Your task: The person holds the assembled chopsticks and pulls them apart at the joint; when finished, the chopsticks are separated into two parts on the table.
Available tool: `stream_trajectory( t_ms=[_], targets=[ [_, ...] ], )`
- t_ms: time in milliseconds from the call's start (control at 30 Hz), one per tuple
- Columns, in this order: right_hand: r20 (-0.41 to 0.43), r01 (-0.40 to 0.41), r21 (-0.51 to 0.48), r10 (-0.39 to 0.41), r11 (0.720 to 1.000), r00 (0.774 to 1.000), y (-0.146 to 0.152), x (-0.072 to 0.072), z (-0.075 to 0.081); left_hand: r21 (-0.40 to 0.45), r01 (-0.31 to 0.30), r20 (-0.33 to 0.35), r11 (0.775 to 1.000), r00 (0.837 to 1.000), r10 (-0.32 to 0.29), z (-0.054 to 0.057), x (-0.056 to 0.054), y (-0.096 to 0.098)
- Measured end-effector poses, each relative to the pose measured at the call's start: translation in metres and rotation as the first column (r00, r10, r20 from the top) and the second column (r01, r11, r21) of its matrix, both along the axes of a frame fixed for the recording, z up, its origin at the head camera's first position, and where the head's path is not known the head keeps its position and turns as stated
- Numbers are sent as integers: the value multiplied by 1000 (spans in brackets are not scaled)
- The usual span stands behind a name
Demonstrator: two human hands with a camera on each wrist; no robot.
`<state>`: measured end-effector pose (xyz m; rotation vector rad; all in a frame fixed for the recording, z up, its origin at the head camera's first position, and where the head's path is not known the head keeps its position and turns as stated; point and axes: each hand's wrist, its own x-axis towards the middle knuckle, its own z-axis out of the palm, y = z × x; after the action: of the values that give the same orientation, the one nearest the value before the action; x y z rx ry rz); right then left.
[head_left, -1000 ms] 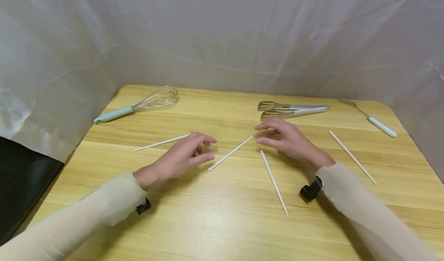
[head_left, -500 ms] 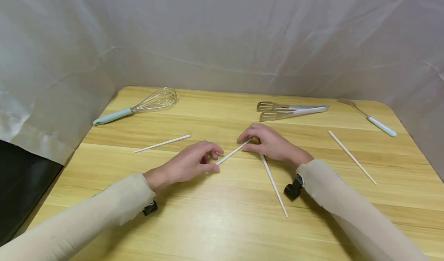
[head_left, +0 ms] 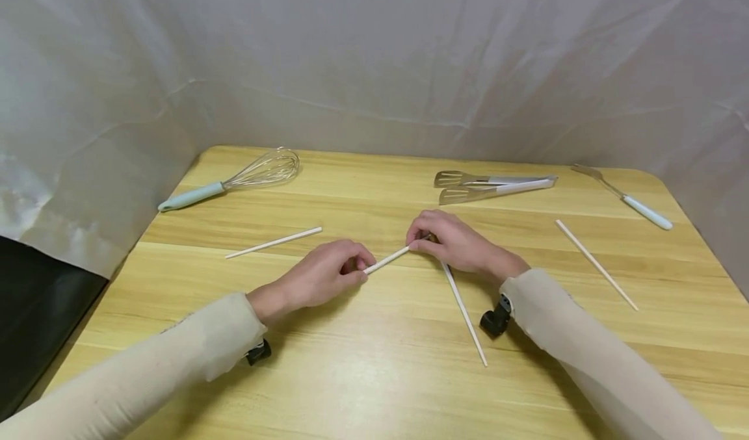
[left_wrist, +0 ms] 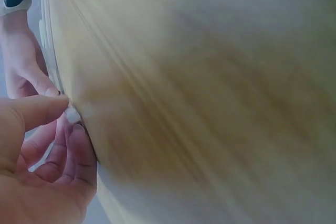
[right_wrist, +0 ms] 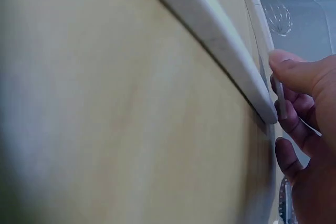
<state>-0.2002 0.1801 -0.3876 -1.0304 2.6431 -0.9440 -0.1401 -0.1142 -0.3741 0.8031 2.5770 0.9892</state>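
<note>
A slim white chopstick (head_left: pixel 387 260) lies slantwise between the two hands at the middle of the table. The left hand (head_left: pixel 322 271) pinches its near end between thumb and fingers; in the left wrist view the pale end (left_wrist: pixel 72 115) shows between the fingertips. At the other end, the right hand (head_left: pixel 456 240) pinches it, and the right wrist view shows its tip (right_wrist: pixel 280 100) by the thumb. A second chopstick (head_left: pixel 464 313) starts just below the right hand and points toward the person; it looms large in the right wrist view.
Another chopstick (head_left: pixel 274 242) lies left, and one more (head_left: pixel 595 264) lies right. Toward the back are a whisk (head_left: pixel 193 196) with a pale blue handle, slotted metal tongs (head_left: pixel 521 186) and a fork (head_left: pixel 646 212). A grey curtain (head_left: pixel 374 56) hangs behind the wooden table (head_left: pixel 363 375).
The right hand has come left and down onto the middle chopstick's far end. The left hand has moved right to its near end. Both hands now pinch it.
</note>
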Motion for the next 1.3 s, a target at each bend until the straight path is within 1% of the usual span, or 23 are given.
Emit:
stream_trajectory(
  t_ms=[100, 233, 333, 433, 600, 733, 933, 1067, 1167, 1300],
  targets=[
    [-2, 7, -9, -7, 1000, 1000, 1, 3, 3, 9, -24, -19, 1000, 1000, 24, 3, 1, 0],
    [0, 17, -1, -17, 1000, 1000, 3, 10, 9, 20, -35, -61, 999, 997, 36, 9, 1, -1],
    [7, 38, 3, -38, 999, 999, 6, 17, 15, 24, -34, -87, 999, 996, 36, 13, 0, 0],
    [25, 65, -15, -65, 998, 998, 9, 25, 22, 32, -30, -112, 999, 993, 33, 17, -1, 2],
    [13, 92, -58, -92, 994, 996, 14, 37, 27, 48, -9, -157, 999, 987, 17, 21, -3, 7],
    [-12, 126, -77, -127, 989, 992, 20, 45, 26, 64, 8, -151, 998, 989, 2, 24, -3, 12],
    [-45, 158, -101, -163, 982, 986, 28, 54, 22, 88, 36, -148, 996, 989, -23, 23, -3, 18],
    [-47, 174, -115, -180, 978, 983, 32, 60, 21, 95, 50, -146, 994, 989, -36, 23, -1, 21],
    [-41, 185, -127, -191, 975, 981, 33, 65, 21, 104, 49, -139, 993, 990, -34, 23, 0, 25],
    [-18, 225, -151, -230, 963, 973, 34, 71, 22, 135, 46, -125, 990, 992, -29, 25, 2, 32]
  ],
)
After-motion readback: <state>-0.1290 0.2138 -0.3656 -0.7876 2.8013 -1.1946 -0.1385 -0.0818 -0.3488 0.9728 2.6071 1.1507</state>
